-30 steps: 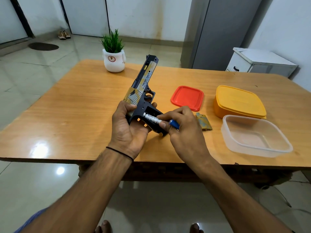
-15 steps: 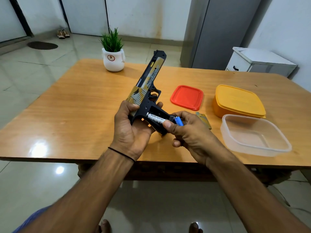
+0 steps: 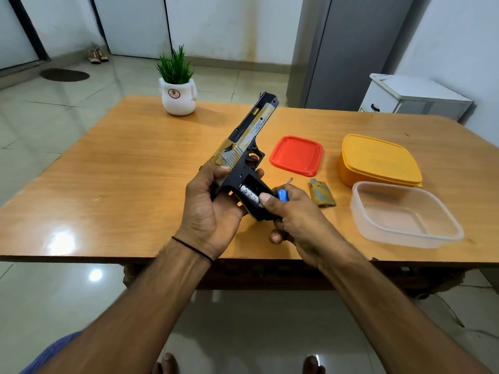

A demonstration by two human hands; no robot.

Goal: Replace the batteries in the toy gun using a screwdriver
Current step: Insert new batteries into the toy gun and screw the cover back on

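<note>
step: seating battery in open grip bay | L hand gripping toy gun above table | R hand curling round screwdriver, thumb pressing battery | next: prob. needing firm push till flush, then refitting cover

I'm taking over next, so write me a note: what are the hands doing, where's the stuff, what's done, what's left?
Left hand: grips the black-and-gold plastic toy gun above the wooden table.
Right hand: thumb presses the white cylindrical battery into the open grip; also holds a blue-handled tool, probably the screwdriver.
Done: gold-grey cover off, lying on the table.
Left: seat battery, screw cover back.
</note>
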